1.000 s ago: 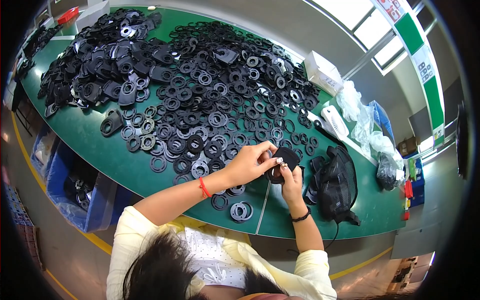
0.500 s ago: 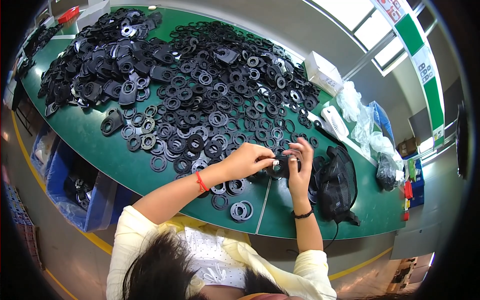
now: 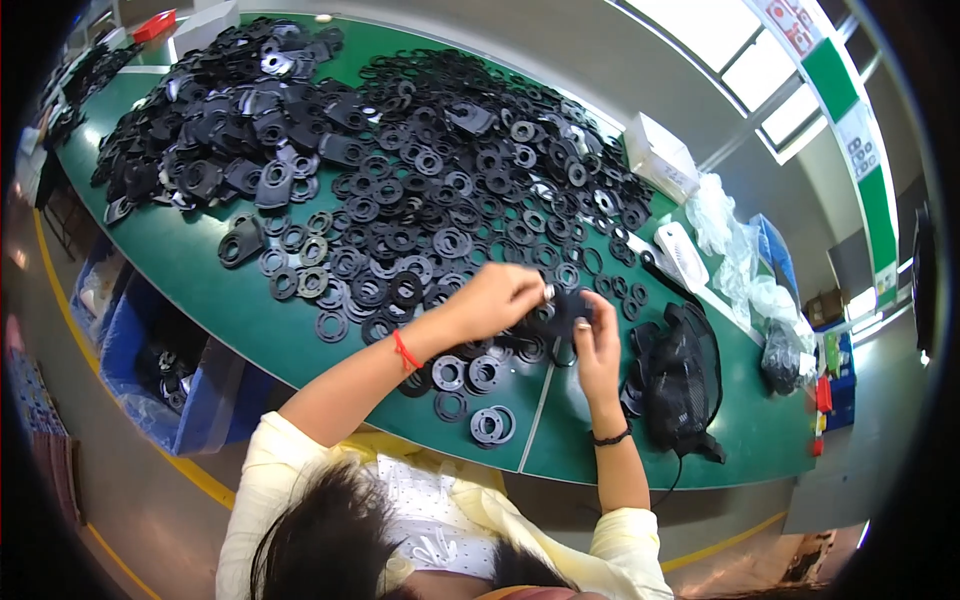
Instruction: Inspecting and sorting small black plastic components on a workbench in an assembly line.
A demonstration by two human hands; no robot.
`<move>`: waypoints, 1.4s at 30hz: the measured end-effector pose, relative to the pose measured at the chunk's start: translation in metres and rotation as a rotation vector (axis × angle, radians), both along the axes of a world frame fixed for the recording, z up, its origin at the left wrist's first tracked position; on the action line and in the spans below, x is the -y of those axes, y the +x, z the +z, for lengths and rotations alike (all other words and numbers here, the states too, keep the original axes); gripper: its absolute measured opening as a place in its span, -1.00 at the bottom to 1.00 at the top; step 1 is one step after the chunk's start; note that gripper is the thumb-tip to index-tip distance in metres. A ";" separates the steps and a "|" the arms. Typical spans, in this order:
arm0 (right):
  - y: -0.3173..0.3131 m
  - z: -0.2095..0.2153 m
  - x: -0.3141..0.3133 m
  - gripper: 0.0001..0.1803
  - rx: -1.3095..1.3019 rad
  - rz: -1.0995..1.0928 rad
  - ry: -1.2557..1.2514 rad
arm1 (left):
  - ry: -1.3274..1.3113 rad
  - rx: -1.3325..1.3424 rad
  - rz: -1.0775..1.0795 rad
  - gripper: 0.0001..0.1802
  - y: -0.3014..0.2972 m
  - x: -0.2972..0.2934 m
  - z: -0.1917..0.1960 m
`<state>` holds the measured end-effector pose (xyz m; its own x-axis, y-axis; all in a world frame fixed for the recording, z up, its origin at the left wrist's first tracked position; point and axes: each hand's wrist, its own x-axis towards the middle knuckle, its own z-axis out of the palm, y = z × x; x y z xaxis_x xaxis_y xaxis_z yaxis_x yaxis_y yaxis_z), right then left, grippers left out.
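My left hand (image 3: 492, 300), with a red string at the wrist, pinches the left edge of a black plastic part (image 3: 570, 312). From the other side my right hand (image 3: 601, 345), wearing a dark band, grips the same part between thumb and fingers. The part is held up over the table and is smeared by motion, so its exact shape is unclear. Below and left of my hands lie loose black and grey rings, among them a pair of overlapping grey rings (image 3: 492, 426) near the table's front edge.
A green table (image 3: 200, 290) carries a wide heap of black rings (image 3: 440, 190) and a pile of black plates with round holes (image 3: 230, 130). To the right are a black mesh bag (image 3: 680, 375), a white fan-like device (image 3: 682, 255) and clear plastic bags (image 3: 735, 265). A blue bin (image 3: 205, 400) stands below left.
The black part has tilted upward between my hands. My right fingers, spread earlier, have come down and closed around its right side. The whole view has shifted slightly.
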<state>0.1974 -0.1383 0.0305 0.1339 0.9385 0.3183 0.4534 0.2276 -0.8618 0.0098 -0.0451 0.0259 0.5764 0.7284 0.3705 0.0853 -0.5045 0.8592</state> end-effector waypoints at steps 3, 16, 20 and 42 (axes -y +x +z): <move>0.010 -0.001 0.001 -0.58 -0.156 -0.011 -0.027 | 0.008 0.281 0.405 -0.83 -0.031 -0.042 0.008; 0.029 -0.014 -0.003 -0.46 0.988 -0.354 -0.009 | -0.443 0.684 0.641 -0.70 -0.105 -0.084 -0.005; 0.045 -0.014 -0.002 -0.44 0.908 -0.328 -0.219 | -0.190 0.353 0.604 -0.79 -0.081 -0.076 -0.010; 0.101 0.041 0.013 -0.73 0.364 -0.100 -0.366 | 0.445 -0.134 0.007 -0.85 0.005 0.016 -0.004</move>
<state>0.2982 -0.1508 0.0712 0.1702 0.9853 0.0146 0.7424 -0.1184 -0.6595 0.0150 -0.0607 0.0216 0.6364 0.5195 0.5702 0.1856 -0.8206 0.5405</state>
